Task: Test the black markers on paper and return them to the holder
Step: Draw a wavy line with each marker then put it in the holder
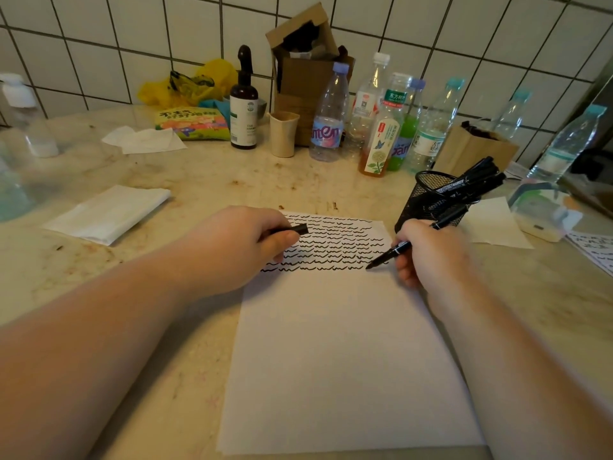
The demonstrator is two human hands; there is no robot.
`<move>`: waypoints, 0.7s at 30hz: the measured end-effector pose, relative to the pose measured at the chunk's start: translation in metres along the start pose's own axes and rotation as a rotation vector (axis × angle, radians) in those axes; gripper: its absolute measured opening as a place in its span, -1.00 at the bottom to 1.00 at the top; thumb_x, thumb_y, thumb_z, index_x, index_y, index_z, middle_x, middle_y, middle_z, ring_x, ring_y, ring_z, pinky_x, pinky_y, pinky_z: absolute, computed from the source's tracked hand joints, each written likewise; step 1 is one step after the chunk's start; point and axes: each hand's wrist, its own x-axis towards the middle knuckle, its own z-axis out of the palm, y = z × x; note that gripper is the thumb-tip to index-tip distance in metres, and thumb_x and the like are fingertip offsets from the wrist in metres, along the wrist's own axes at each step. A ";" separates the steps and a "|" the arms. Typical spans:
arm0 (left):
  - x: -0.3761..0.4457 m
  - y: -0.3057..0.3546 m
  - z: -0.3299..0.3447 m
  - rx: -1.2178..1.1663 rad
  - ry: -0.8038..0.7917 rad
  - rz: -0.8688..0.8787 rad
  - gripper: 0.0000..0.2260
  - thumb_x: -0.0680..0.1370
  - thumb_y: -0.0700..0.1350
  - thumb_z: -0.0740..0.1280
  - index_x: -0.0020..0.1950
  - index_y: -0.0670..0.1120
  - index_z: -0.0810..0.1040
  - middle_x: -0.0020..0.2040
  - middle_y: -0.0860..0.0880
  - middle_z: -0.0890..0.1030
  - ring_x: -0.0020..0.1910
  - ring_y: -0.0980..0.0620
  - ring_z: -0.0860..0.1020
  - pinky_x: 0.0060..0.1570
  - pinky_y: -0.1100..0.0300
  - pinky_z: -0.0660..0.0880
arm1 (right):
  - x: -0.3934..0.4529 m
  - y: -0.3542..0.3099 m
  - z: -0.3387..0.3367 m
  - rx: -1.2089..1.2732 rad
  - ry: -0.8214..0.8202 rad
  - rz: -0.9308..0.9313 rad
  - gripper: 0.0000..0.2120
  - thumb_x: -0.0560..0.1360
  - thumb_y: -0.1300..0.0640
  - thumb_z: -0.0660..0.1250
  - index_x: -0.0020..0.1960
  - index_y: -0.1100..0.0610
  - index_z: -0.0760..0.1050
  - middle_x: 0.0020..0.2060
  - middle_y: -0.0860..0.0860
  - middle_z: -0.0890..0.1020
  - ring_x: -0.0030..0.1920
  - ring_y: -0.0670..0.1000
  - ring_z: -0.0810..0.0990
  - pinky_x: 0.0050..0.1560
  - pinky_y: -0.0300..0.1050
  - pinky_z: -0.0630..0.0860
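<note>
A white sheet of paper (338,360) lies on the counter, its top part filled with rows of black squiggles. My right hand (428,257) grips an uncapped black marker (394,252), whose tip touches the paper at the right end of the lowest row. My left hand (238,247) rests on the sheet's left edge and holds the black marker cap (295,230). A black mesh holder (428,200) stands just behind my right hand with several black markers (471,184) leaning out to the right.
Several plastic bottles (328,121), a dark pump bottle (243,104), a beige cup (282,134) and cardboard boxes (305,61) line the tiled back wall. Folded tissues (109,214) lie at the left. More paper (494,224) and a scribbled sheet (593,250) lie to the right.
</note>
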 end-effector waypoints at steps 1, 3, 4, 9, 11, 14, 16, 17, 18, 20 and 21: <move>0.000 0.000 0.000 0.023 -0.010 -0.004 -0.78 0.60 0.15 0.18 -0.02 0.11 0.58 -0.16 0.14 0.64 -0.26 0.21 0.52 -0.29 0.23 0.43 | 0.001 0.000 0.001 0.013 0.000 0.013 -0.89 0.36 0.17 0.30 -0.27 0.22 0.53 -0.57 0.06 0.50 -0.56 0.05 0.41 -0.48 -0.16 0.40; 0.000 -0.001 0.001 0.051 -0.022 -0.013 -0.75 0.60 0.17 0.18 0.02 0.10 0.59 -0.15 0.10 0.64 -0.21 0.16 0.53 -0.17 0.15 0.52 | 0.001 0.001 0.002 0.024 -0.007 0.026 -0.88 0.37 0.18 0.30 -0.27 0.23 0.53 -0.54 0.08 0.49 -0.55 0.05 0.41 -0.48 -0.16 0.40; 0.001 -0.001 0.001 0.050 -0.025 -0.017 -0.75 0.59 0.17 0.18 0.02 0.10 0.59 -0.15 0.10 0.63 -0.20 0.15 0.54 -0.14 0.12 0.53 | 0.002 0.001 0.002 0.025 -0.010 0.029 -0.88 0.38 0.17 0.30 -0.27 0.22 0.54 -0.53 0.08 0.50 -0.54 0.05 0.41 -0.48 -0.16 0.40; 0.001 -0.001 0.002 0.051 -0.025 -0.024 -0.75 0.59 0.18 0.18 0.03 0.10 0.59 -0.17 0.10 0.61 -0.21 0.14 0.53 -0.13 0.09 0.53 | 0.005 0.004 0.004 0.026 -0.022 0.010 -0.89 0.39 0.18 0.29 -0.28 0.19 0.52 -0.56 0.05 0.49 -0.55 0.05 0.41 -0.49 -0.17 0.38; 0.001 -0.002 0.002 0.057 -0.027 -0.022 -0.76 0.59 0.17 0.18 0.03 0.11 0.59 -0.18 0.11 0.60 -0.22 0.16 0.52 -0.17 0.14 0.50 | 0.006 0.005 0.004 0.005 -0.027 -0.014 -0.89 0.38 0.17 0.29 -0.29 0.18 0.52 -0.56 0.06 0.50 -0.55 0.06 0.43 -0.47 -0.16 0.39; 0.001 -0.002 0.002 0.068 -0.030 -0.016 -0.76 0.59 0.17 0.18 0.00 0.11 0.58 -0.20 0.11 0.59 -0.24 0.18 0.50 -0.26 0.20 0.45 | 0.006 0.007 0.002 -0.012 -0.031 -0.038 -0.88 0.34 0.13 0.28 -0.28 0.17 0.52 -0.55 0.05 0.51 -0.52 0.06 0.45 -0.45 -0.12 0.41; 0.002 -0.002 0.003 0.066 -0.029 -0.015 -0.75 0.59 0.17 0.18 0.00 0.10 0.59 -0.19 0.11 0.59 -0.24 0.17 0.51 -0.24 0.19 0.46 | 0.007 0.007 0.001 -0.018 -0.022 -0.044 -0.89 0.32 0.11 0.28 -0.30 0.15 0.51 -0.58 0.01 0.50 -0.51 0.06 0.45 -0.40 -0.08 0.43; 0.001 -0.002 0.003 0.061 -0.029 -0.016 -0.75 0.59 0.17 0.18 0.01 0.10 0.59 -0.18 0.10 0.60 -0.22 0.17 0.51 -0.20 0.18 0.48 | 0.007 0.007 0.000 -0.026 -0.018 -0.048 -0.89 0.30 0.10 0.28 -0.31 0.14 0.50 -0.59 0.00 0.50 -0.51 0.07 0.45 -0.37 -0.06 0.43; 0.001 -0.002 0.003 0.056 -0.028 -0.017 -0.75 0.59 0.17 0.18 0.03 0.10 0.59 -0.17 0.10 0.61 -0.21 0.16 0.52 -0.17 0.16 0.49 | 0.007 0.007 -0.001 -0.035 -0.011 -0.049 -0.88 0.28 0.09 0.28 -0.32 0.14 0.49 -0.60 0.00 0.49 -0.51 0.07 0.44 -0.34 -0.04 0.43; 0.001 -0.002 0.003 0.054 -0.025 -0.016 -0.75 0.59 0.17 0.19 0.04 0.10 0.59 -0.15 0.10 0.62 -0.19 0.15 0.53 -0.13 0.14 0.51 | 0.007 0.006 -0.002 -0.056 -0.003 -0.051 -0.87 0.26 0.07 0.28 -0.34 0.14 0.49 -0.61 -0.01 0.49 -0.52 0.07 0.44 -0.31 0.00 0.45; 0.001 -0.002 0.003 0.057 -0.022 -0.016 -0.75 0.59 0.17 0.19 0.05 0.10 0.60 -0.14 0.09 0.62 -0.19 0.15 0.53 -0.13 0.14 0.51 | 0.007 0.005 -0.002 -0.068 0.001 -0.051 -0.86 0.26 0.06 0.28 -0.35 0.13 0.49 -0.61 -0.02 0.49 -0.51 0.08 0.45 -0.30 0.03 0.47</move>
